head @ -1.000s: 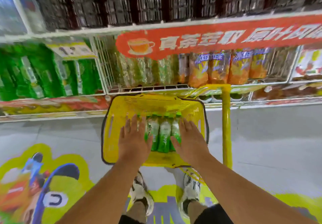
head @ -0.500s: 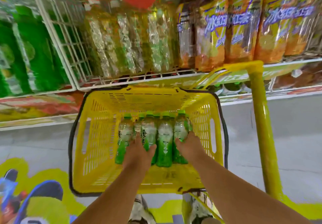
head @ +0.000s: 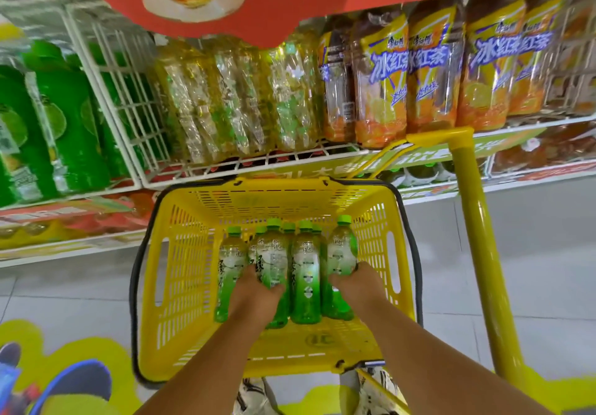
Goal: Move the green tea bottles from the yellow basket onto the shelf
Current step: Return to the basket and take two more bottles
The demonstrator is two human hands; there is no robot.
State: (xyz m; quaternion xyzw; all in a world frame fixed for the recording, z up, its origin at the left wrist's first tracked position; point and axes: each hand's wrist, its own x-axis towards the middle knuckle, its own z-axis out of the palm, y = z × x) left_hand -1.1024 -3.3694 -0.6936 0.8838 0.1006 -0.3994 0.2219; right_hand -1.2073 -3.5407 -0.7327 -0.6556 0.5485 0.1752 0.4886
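Both forearms reach down into the yellow basket point(head: 180, 285). The left hand point(head: 254, 298) wraps around a green tea bottle point(head: 271, 261) in the middle of the cluster, fingers curled on its lower half. The right hand point(head: 358, 280) grips the rightmost bottle point(head: 342, 250) from below. More green-capped bottles point(head: 304, 279) stand upright between and beside the hands, packed close together. Beyond the basket, the white wire shelf point(head: 258, 163) carries yellow-green tea bottles point(head: 232, 104) and orange iced tea bottles point(head: 380, 92).
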